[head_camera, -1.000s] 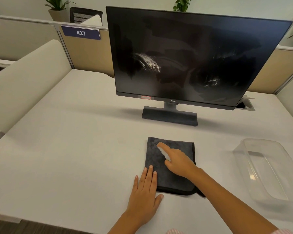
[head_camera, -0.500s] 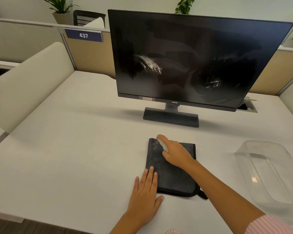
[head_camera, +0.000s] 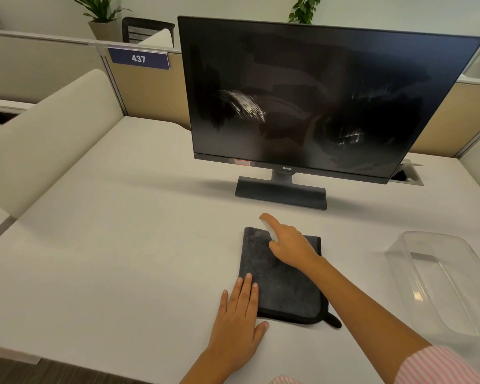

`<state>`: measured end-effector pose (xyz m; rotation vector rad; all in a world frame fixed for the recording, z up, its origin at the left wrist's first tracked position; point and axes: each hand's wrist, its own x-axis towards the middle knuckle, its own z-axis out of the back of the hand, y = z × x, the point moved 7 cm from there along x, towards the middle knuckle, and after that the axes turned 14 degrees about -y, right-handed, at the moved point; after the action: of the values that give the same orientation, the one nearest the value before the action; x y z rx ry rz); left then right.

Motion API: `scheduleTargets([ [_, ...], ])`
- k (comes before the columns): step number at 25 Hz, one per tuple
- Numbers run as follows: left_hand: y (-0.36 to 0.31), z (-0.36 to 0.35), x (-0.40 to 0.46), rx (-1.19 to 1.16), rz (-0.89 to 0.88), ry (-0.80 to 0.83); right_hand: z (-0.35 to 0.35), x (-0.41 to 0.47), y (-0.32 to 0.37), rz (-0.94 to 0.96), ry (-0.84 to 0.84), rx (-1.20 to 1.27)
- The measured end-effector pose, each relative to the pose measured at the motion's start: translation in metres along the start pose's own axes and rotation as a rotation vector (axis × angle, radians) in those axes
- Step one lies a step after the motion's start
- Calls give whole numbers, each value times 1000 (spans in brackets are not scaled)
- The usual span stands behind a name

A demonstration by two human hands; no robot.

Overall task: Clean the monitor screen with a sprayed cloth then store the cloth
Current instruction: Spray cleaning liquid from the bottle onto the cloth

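Fingers (head_camera: 247, 284) of left hand (head_camera: 237, 325) flat on cloth (head_camera: 286, 286); right hand (head_camera: 291, 245) fingers curled round white object (head_camera: 270, 232), above cloth.

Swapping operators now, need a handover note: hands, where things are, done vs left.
Left hand: open, flat on the desk, fingertips pinning the near left edge of the cloth.
Right hand: over the cloth's far end, gripping a small white object, probably the sprayer; mostly hidden.
Cloth: dark, folded, flat on the desk in front of the monitor.
Clear bin: right of the cloth, nothing in it.
Done: cloth laid out. Screen shows smears.
Left: finish spraying, wipe screen, put cloth in bin.
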<state>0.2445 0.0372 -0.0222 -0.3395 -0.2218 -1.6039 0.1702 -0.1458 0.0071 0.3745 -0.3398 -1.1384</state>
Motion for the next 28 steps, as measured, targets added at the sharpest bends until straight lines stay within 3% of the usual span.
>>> scheduleTargets([
  [7,0,-2,0,-4,-5,2,-11,-2,4,21,72,-30],
  [12,0,0,-1,11,-9,1,-1,11,5,18,-44,-32],
  [24,0,1,0,-4,-6,31,5,-5,-36,-161,-70,-58],
  [28,1,0,0,-11,0,44,14,-18,-38,-111,-60,-19],
])
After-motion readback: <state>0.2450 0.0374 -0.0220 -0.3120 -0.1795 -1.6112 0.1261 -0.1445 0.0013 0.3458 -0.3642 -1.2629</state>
